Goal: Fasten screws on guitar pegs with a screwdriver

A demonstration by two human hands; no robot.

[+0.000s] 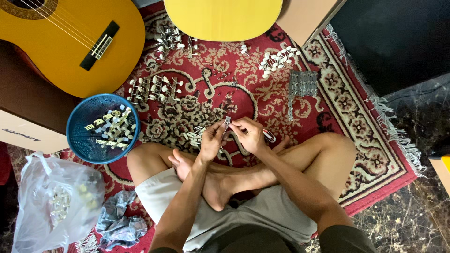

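I see a small metal tuner part (227, 120) pinched between my two hands, held just above the red patterned rug (225, 93) in front of my crossed legs. My left hand (212, 139) is curled nearly closed, thumb and forefinger gripping the part's lower side. My right hand (248, 135) is closed round its other side in the same way, fingertips meeting the left hand's at the part; how the piece sits between the fingers is too small for me to make out.

Just below my left hand a small heap of loose tuner pieces (193, 137) lies on the rug. Beside my right hand, touching my shin, I see a red-and-white handled tool (269, 136).

Further out on the rug lie several groups of tuning machines with white knobs: one set (154, 89) left of centre, another (171, 41) near the top, and a third (279, 60) to the upper right. A flat metal strip assembly (300, 86) lies right of these.

To my left a blue plastic basket (77, 136) holds more tuner sets. Below it sit a clear plastic bag (42, 201) with parts inside and a crumpled grey cloth (117, 222). A yellow acoustic guitar (65, 37) rests at the upper left on a cardboard box (23, 131), and a second guitar body (222, 16) shows at the top edge.
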